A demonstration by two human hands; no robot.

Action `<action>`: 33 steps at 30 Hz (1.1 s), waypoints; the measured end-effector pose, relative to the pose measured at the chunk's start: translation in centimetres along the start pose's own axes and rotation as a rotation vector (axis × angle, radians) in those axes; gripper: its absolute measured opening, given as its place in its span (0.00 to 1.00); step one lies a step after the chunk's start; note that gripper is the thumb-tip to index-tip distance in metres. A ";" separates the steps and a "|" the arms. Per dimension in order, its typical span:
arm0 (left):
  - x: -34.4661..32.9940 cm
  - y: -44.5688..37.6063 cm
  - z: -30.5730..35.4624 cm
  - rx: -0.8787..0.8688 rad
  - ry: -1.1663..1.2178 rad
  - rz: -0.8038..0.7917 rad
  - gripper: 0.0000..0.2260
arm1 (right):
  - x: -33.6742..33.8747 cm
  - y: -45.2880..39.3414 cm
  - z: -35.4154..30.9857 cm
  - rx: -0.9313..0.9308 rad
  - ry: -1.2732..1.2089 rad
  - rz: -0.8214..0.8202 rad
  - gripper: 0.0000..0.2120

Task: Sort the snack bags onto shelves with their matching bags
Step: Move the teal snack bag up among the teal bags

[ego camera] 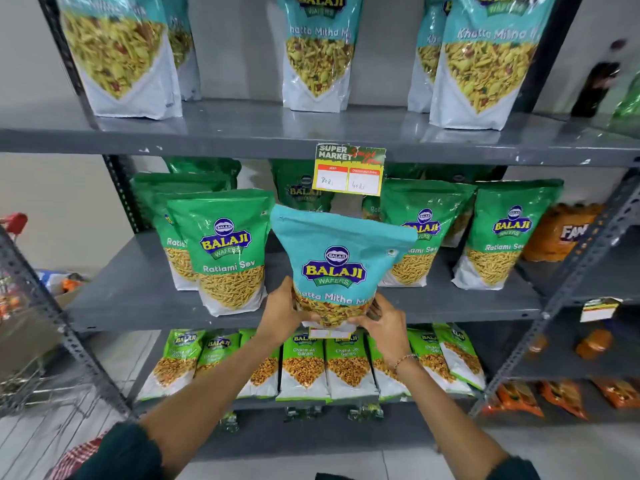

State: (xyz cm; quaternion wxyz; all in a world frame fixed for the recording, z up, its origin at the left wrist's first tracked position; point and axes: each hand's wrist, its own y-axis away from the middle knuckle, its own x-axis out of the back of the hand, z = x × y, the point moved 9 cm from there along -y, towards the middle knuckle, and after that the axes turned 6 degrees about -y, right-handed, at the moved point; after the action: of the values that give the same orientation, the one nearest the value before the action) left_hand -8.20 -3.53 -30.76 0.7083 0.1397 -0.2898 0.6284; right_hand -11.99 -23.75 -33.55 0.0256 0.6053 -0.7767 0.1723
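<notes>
A teal Khatta Mitha Mix bag (337, 258) stands upright at the front of the middle shelf (138, 292), among green Ratlami Sev bags (228, 251). My left hand (284, 308) grips its lower left side. My right hand (379, 322) holds its lower right corner. Matching teal Khatta Mitha Mix bags (320, 53) stand on the top shelf (242, 133). More green Ratlami Sev bags (505, 233) fill the right of the middle shelf. Light green Chana Jor Garam bags (303, 365) line the lower shelf.
A price tag (349, 171) hangs from the top shelf edge just above the held bag. A shopping cart (31, 341) stands at the left. A second grey rack (588, 258) at the right holds orange packets and bottles.
</notes>
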 end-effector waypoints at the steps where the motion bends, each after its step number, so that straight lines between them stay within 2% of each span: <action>1: 0.5 0.7 0.7 -0.030 0.000 0.005 0.32 | 0.5 0.6 -1.0 0.031 0.014 0.012 0.22; 6: 5.5 3.3 6.4 -0.138 -0.059 0.029 0.29 | 2.4 2.2 -8.5 0.204 0.053 0.036 0.20; 14: 16.3 1.3 16.4 -0.293 -0.072 0.134 0.27 | 4.9 0.0 -23.8 0.456 -0.096 0.020 0.18; 18: 21.1 0.1 21.4 -0.371 -0.124 0.170 0.19 | 5.6 -3.0 -30.0 0.524 -0.085 0.015 0.16; 21: 23.8 -1.4 24.0 -0.399 -0.156 0.219 0.15 | 5.6 -5.3 -33.6 0.566 -0.017 0.025 0.19; 23: 25.0 -2.8 24.9 -0.399 -0.155 0.237 0.13 | 5.5 -6.9 -35.3 0.571 0.009 0.031 0.18; 26: 26.0 -5.5 25.5 -0.388 -0.137 0.250 0.16 | 4.9 -9.9 -36.3 0.553 0.019 0.000 0.09; 30: 25.7 -9.7 25.4 -0.359 -0.134 0.241 0.19 | 4.4 -14.5 -36.0 0.513 0.027 -0.006 0.18; 33: 24.7 -13.1 24.7 -0.327 -0.115 0.231 0.19 | 4.2 -17.7 -35.1 0.455 -0.001 -0.019 0.21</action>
State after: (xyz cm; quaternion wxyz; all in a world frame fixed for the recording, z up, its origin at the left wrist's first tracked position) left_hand -0.23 0.32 5.50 0.6271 0.0245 -0.4420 0.6410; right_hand -2.27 -20.80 4.66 -0.1104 0.6029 -0.7120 0.3425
